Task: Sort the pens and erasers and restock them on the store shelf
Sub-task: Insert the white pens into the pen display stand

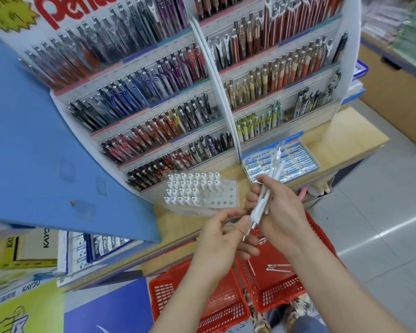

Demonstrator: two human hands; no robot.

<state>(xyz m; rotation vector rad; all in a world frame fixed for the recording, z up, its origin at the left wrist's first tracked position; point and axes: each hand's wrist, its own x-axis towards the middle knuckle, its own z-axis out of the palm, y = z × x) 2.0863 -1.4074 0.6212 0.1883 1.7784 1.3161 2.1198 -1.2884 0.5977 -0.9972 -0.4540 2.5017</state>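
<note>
Holding a bunch of white pens (pixel 275 167) in the right hand (pixel 283 212) just right of center, tilted, tips down-left and pinched by the left hand (pixel 216 236). Rack of white pens (pixel 195 188) standing upright mid-frame, only partly full, with a box of blue-and-white erasers (pixel 296 162) lying flat up to its right.

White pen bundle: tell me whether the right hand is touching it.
Touching. The head view shows the right hand with its fingers and thumb curled round the white pen bundle, gripping it about mid-length with no gap between them.
</note>
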